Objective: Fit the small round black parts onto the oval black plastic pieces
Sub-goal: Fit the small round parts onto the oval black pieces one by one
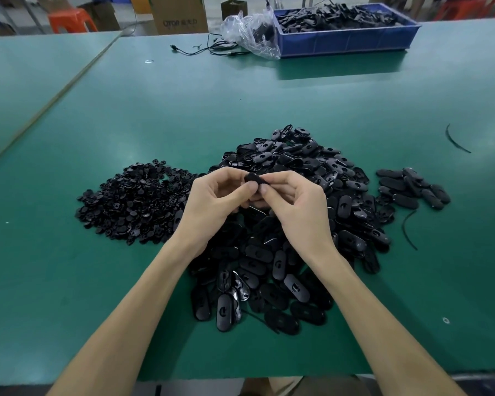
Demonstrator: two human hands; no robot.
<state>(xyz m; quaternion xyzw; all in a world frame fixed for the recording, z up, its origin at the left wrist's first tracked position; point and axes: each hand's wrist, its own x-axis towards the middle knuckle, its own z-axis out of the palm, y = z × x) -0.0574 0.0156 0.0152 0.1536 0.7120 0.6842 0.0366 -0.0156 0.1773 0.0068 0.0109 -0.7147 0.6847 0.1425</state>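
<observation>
— What are the hands working on?

— A small glossy black piece (255, 180), rounded at the end that shows. It is held just above the middle of the oval pile (312, 178). The left hand (212, 201) pinches it between thumb and curled forefinger. The right hand (295, 207) does the same from the other side, and the two thumb tips nearly meet.

— And the pile?

— Flat, shiny black ovals heaped on a green table (155, 110). Many show a keyhole-shaped slot in the face. Left of the pile, meeting its edge, is a heap of rounds (135, 201), small black discs. Right of the pile, just beside it, is a small stack (412, 190) of ovals, mostly smooth side up.

— What can't you make out?

— Most of the piece is behind the fingers. I cannot tell whether a round sits on it, or whether it is one part or two. The wrists cover the ovals beneath them. Far beyond the pile, a blue bin (346, 41) holds dark parts too blurred to name. A clear bag (249, 32), also beyond the pile, has something dark inside that I cannot identify.
</observation>
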